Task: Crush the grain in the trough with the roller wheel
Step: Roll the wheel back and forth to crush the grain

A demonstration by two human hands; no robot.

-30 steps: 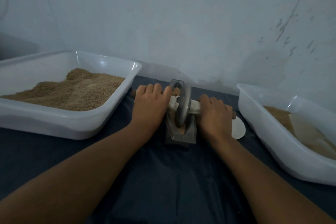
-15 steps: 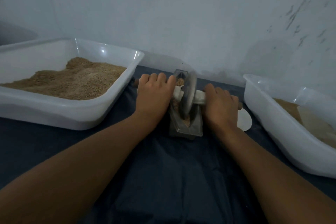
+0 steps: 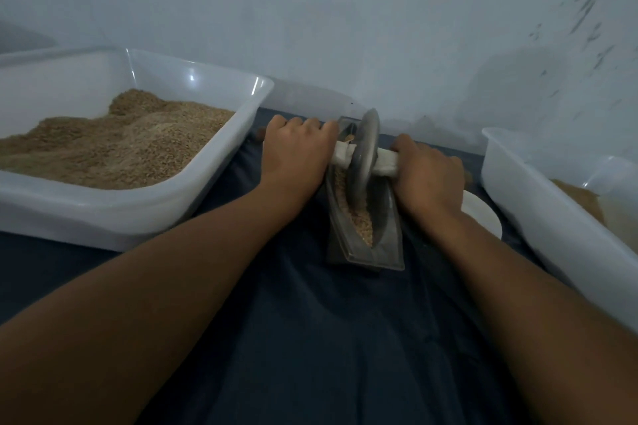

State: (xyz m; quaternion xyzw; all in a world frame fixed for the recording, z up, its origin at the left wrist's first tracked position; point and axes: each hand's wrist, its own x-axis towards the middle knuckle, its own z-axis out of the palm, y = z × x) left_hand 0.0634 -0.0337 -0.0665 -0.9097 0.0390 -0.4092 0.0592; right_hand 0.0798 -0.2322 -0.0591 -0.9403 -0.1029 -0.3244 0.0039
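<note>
A narrow metal trough (image 3: 386,248) lies on the dark cloth in the middle, its long axis pointing away from me. Brown grain (image 3: 362,222) fills its channel. A grey roller wheel (image 3: 364,155) stands upright in the trough toward the far end, on a wrapped white axle handle (image 3: 386,159). My left hand (image 3: 297,155) grips the left end of the axle. My right hand (image 3: 431,176) grips the right end. Both axle ends are hidden under my fingers.
A large white tub (image 3: 221,190) heaped with grain stands at the left. Another white tub (image 3: 538,210) with brown material stands at the right. A white round lid (image 3: 483,217) lies beside my right wrist. A pale wall rises close behind the trough.
The wheel has rolled away from me toward the far end of the trough, with both hands moving forward with it. More grain shows at the near end.
</note>
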